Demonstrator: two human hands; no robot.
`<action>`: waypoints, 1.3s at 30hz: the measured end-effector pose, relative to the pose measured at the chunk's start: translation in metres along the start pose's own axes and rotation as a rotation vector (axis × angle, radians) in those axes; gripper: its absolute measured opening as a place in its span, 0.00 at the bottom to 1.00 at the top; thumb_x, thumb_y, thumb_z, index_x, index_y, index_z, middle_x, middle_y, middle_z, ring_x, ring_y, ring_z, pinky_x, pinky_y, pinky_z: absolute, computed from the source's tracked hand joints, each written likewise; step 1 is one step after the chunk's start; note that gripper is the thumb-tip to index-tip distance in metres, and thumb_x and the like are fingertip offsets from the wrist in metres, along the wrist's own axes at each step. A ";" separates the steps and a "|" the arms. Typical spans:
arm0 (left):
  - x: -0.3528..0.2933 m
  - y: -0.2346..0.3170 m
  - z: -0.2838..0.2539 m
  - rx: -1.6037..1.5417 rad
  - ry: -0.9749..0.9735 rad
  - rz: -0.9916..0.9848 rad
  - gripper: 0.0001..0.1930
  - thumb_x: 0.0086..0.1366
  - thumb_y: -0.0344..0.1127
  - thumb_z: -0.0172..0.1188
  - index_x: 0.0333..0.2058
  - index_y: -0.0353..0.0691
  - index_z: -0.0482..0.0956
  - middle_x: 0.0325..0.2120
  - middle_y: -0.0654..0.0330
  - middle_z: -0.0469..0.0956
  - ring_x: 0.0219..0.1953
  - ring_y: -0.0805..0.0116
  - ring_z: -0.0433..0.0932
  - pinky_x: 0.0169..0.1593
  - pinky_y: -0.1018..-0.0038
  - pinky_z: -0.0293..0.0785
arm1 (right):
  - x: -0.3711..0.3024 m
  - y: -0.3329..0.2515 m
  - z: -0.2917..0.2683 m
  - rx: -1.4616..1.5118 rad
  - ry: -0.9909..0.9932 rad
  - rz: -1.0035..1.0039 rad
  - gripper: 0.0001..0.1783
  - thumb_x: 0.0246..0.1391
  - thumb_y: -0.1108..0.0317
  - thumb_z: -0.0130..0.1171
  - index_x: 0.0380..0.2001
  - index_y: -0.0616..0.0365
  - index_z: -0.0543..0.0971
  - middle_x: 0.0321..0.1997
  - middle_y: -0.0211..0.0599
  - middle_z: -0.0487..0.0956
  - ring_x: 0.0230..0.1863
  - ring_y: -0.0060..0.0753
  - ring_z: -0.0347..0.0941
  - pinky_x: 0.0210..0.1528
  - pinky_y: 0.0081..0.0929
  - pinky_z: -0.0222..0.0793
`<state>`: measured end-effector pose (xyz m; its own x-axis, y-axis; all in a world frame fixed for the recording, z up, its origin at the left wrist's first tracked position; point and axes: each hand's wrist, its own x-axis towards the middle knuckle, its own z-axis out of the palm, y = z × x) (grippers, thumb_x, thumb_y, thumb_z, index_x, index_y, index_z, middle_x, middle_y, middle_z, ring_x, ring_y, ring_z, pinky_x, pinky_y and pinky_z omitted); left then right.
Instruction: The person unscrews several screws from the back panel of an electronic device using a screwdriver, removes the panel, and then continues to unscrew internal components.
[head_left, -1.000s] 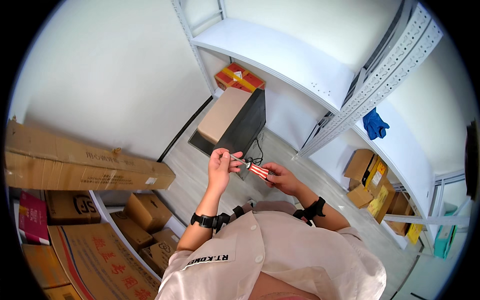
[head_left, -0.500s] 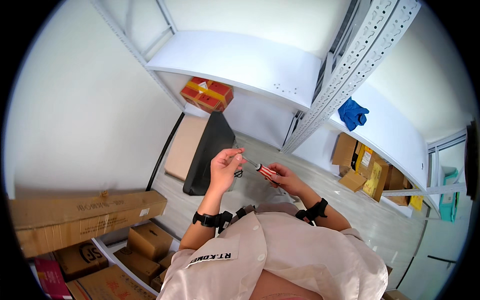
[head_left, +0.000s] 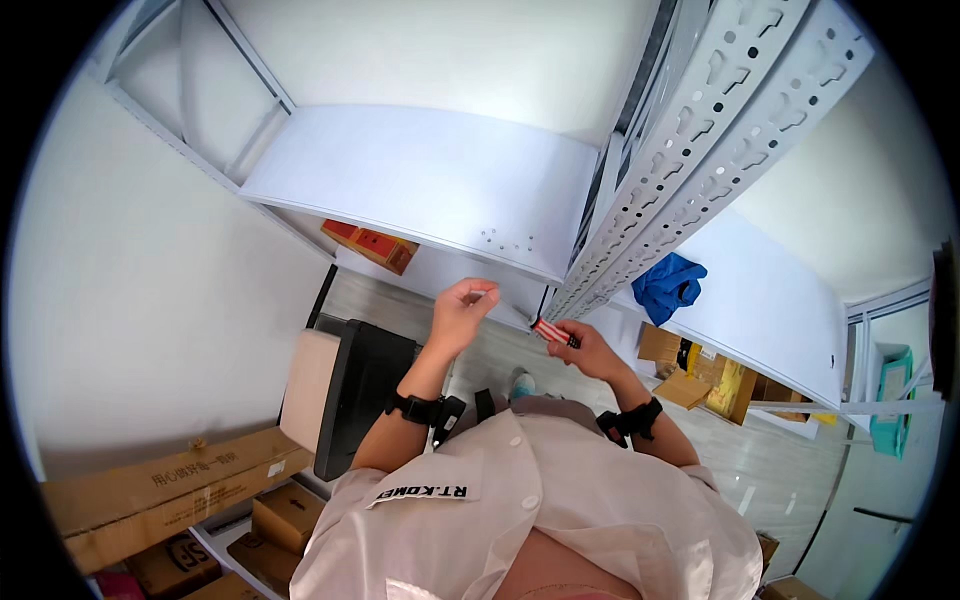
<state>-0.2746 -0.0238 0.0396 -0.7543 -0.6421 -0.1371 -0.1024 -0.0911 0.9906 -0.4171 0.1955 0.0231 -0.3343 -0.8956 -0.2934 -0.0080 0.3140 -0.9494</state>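
R hand [head_left: 588, 350] is gripping a screwdriver [head_left: 551, 331] by its striped red/white handle, holding it just off the R front corner of the white shelf [head_left: 390, 165]. L hand [head_left: 463, 312] is hovering by the front edge, fingers curling closed, thumb meeting forefinger; can't tell if anything tiny's being pinched. Progress so far: screwdriver's in hand, small bits [head_left: 509, 240] are lying loose nr the same corner, approx. half a dozen; none's being turned afaict.
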 end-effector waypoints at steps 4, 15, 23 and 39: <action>0.031 0.007 0.018 -0.118 -0.001 -0.036 0.09 0.60 0.32 0.65 0.37 0.35 0.82 0.25 0.65 0.79 0.27 0.82 0.71 0.31 0.83 0.67 | 0.016 -0.006 -0.032 -0.020 0.042 0.000 0.22 0.55 0.55 0.63 0.46 0.59 0.77 0.26 0.23 0.72 0.25 0.14 0.64 0.27 0.18 0.62; 0.104 0.020 0.030 -0.055 -0.135 -0.148 0.10 0.57 0.33 0.68 0.36 0.34 0.84 0.26 0.64 0.81 0.28 0.79 0.74 0.31 0.82 0.68 | 0.039 -0.016 -0.062 -0.079 0.142 0.000 0.21 0.56 0.57 0.62 0.47 0.60 0.76 0.31 0.28 0.74 0.33 0.19 0.65 0.39 0.20 0.64; 0.157 0.019 0.003 0.010 0.004 -0.133 0.11 0.58 0.38 0.67 0.35 0.37 0.84 0.26 0.66 0.80 0.28 0.77 0.75 0.33 0.79 0.68 | 0.044 -0.027 -0.069 -0.173 0.078 0.128 0.22 0.54 0.56 0.63 0.45 0.63 0.77 0.32 0.32 0.75 0.33 0.23 0.66 0.39 0.25 0.65; 0.198 -0.035 0.022 1.107 -0.121 0.334 0.05 0.49 0.42 0.69 0.27 0.56 0.87 0.33 0.61 0.77 0.39 0.58 0.73 0.44 0.65 0.72 | 0.035 -0.021 -0.080 -0.131 0.124 0.106 0.24 0.53 0.59 0.64 0.47 0.67 0.75 0.36 0.33 0.77 0.36 0.22 0.68 0.42 0.23 0.66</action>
<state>-0.4350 -0.1312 -0.0223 -0.9018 -0.4258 0.0736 -0.3520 0.8226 0.4465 -0.5038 0.1832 0.0414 -0.4535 -0.8121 -0.3672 -0.0861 0.4500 -0.8889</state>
